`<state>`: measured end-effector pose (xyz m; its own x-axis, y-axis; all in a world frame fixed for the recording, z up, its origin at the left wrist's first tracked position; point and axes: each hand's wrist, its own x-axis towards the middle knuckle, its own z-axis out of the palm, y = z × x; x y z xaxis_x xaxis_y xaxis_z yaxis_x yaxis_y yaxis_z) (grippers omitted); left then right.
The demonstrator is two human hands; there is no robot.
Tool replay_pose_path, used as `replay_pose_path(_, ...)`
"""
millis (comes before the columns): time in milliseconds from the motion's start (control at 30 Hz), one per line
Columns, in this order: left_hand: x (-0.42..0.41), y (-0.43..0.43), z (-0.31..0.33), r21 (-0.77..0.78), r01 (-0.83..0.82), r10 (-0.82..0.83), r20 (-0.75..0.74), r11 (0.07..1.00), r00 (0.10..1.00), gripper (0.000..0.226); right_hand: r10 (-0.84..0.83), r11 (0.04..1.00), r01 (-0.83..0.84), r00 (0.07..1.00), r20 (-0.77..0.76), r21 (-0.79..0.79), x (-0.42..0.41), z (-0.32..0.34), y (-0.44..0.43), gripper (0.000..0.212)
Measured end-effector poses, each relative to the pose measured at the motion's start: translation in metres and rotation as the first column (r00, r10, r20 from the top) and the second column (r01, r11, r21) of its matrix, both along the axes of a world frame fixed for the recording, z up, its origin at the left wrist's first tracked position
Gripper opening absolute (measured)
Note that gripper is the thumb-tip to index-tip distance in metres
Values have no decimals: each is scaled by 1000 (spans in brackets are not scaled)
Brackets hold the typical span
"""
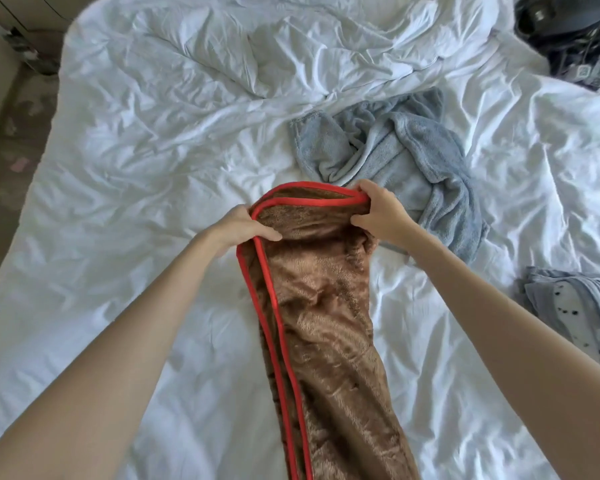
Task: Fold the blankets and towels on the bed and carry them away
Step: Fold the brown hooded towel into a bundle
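A brown fleece blanket with red trim [326, 323] hangs doubled over the bed, running from my hands down to the bottom edge of the view. My left hand [245, 225] pinches its top left corner at the red trim. My right hand [378, 211] grips the top right corner, fingers curled over the trim. Behind my right hand a light blue fluffy towel [406, 150] lies crumpled on the white bed sheet [153, 150].
A folded grey-blue cloth with a dotted white patch [575, 306] lies at the right edge of the bed. Dark clothes and a dark round object [568, 32] sit at the far right corner. The bed's left edge borders a patterned floor [11, 140].
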<state>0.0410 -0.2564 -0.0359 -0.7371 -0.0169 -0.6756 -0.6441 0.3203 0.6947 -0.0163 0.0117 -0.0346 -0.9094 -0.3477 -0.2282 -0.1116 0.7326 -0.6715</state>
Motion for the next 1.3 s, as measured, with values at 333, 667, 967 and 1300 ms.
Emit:
replay_pose_path(333,181,59,58,-559,85,-407,-482,825,776,33,114,992,-94,959,-258,87,183,70,65,33)
replay_pose_path(667,346,114,-21,-545,476,-672,-239,690,701,53,220,886,-236,972,88,399,353,-16,135,57)
replay_pose_path(967,341,145,-22,-729,-33,-313,-334,683,889,48,199,912,-117,965,-173,393,355,-36,99,46)
replay_pose_path(1300,342,153,-39,-609,-274,-129,-534,744,836,20,118,956,-3,919,-375,295,350,-45,106,25)
